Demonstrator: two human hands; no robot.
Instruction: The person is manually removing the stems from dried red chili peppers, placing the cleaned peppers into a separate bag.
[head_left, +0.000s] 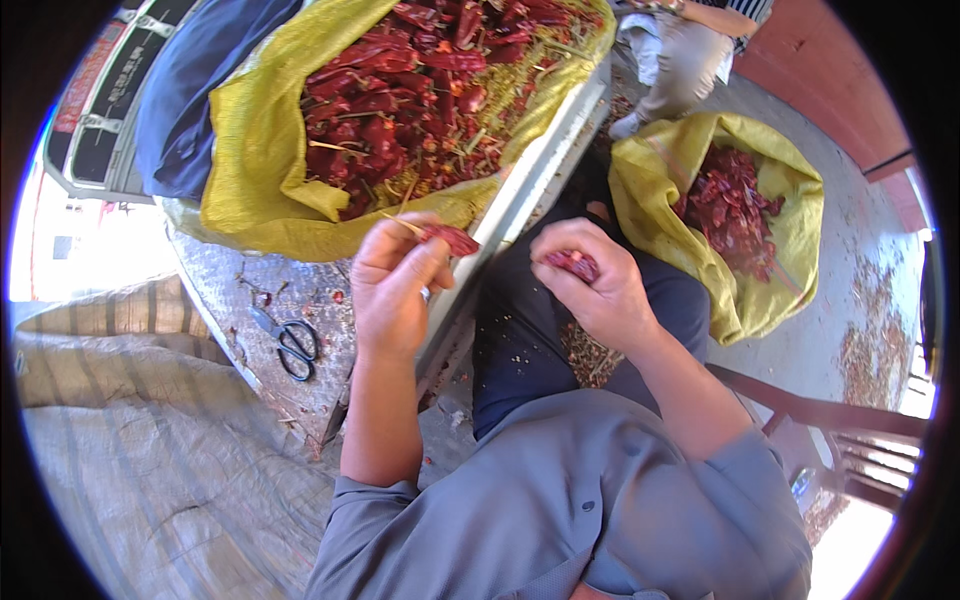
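My left hand (399, 281) holds a dried red chili pepper (454, 240) between thumb and fingers, its pale stem pointing left. To its right, my right hand (592, 281) is closed around dried red chili (573, 264), part of which shows between thumb and fingers. Beyond my left hand, a yellow woven sack (255, 161) lies open, holding a heap of dried red chilies (375, 97) with loose stems and yellow bits. Past my right hand, another yellow woven sack (645, 176) stands open with dried red chili (731, 210) inside.
Black-handled scissors (298, 349) lie on the worn metal surface (247, 315) at left, among stem scraps. A metal edge (525, 169) runs beside my legs. Another person's leg (679, 75) is at the upper right. A striped woven sheet (150, 420) spreads at lower left; plant debris (874, 337) litters the floor.
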